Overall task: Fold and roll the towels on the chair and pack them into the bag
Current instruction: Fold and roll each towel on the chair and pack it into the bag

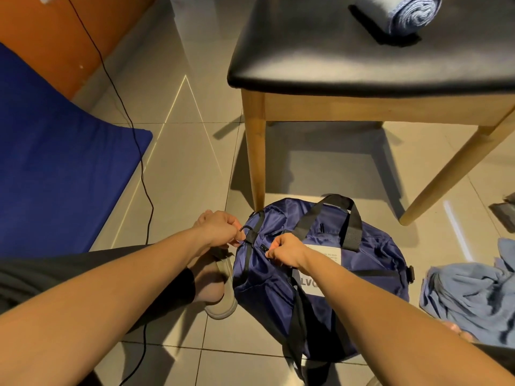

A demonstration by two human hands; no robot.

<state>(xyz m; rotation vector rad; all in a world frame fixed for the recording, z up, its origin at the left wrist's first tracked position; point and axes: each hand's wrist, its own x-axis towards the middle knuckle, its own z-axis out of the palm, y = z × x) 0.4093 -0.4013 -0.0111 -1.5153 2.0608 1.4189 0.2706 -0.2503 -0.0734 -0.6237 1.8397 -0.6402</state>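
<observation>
Down at lower centre, the navy bag point(370, 277) lies on the tiled floor, just beside a front leg of the chair point(320, 57). The left hand point(220, 228) grips the black strap tab point(250, 236) at the bag's left end, fingers curled round it. The right hand point(287, 250) pinches the zipper pull point(263, 247) close by. A rolled blue towel point(412, 15) sits on the chair's seat at upper right. A crumpled blue towel point(468, 291) lies at lower right, near the bag.

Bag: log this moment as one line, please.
bag on floor | left hand pinches end strap | right hand pinches zipper pull | rolled towel on chair | loose towel on floor
</observation>
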